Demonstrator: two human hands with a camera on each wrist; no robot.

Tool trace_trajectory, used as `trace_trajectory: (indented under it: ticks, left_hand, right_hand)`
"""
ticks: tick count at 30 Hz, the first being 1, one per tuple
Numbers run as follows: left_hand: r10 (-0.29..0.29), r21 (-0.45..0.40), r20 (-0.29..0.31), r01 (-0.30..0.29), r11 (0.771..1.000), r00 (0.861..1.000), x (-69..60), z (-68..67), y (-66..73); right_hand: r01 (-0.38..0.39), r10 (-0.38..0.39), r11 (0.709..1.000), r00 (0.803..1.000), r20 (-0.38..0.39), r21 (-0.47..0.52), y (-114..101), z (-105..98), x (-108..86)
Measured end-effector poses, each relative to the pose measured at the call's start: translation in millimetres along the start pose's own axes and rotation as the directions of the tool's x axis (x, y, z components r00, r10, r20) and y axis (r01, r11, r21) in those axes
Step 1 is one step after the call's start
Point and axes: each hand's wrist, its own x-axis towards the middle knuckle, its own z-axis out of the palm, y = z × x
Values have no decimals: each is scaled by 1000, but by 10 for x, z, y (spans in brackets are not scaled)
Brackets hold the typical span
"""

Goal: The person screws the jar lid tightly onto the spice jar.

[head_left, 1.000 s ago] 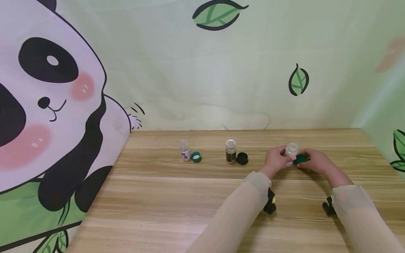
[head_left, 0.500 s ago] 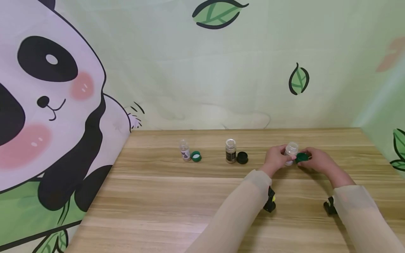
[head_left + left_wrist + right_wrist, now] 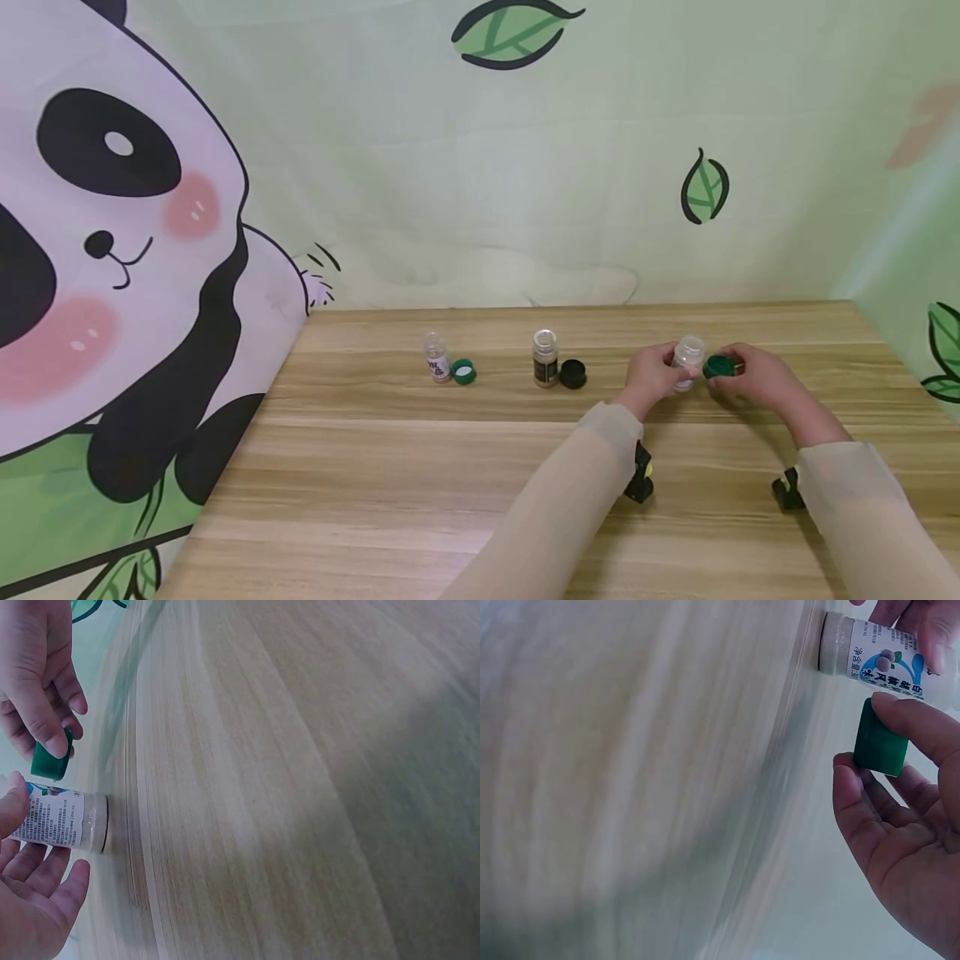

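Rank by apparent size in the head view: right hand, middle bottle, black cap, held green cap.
1. Right hand
2. Middle bottle
3. Black cap and held green cap: too alike to rank, since the green one is tilted in the fingers.

Caps [image 3: 718,367] right of their 3 bottles [image 3: 690,353]

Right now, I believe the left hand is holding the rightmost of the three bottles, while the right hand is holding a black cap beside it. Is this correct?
Not entirely: the cap is green, not black, as the right wrist view shows. The rest stands: the left hand is holding the rightmost bottle, and the right hand is holding the cap beside it.
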Motion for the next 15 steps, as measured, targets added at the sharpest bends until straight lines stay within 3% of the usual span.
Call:
trace_trajectory:
  ticks: [15]
  left_hand:
    - [-1, 17, -7, 1, 1000, 1000, 5, 1, 17]
  right_hand:
    - [14, -14, 1000, 1000, -26, 24, -90, -61, -51]
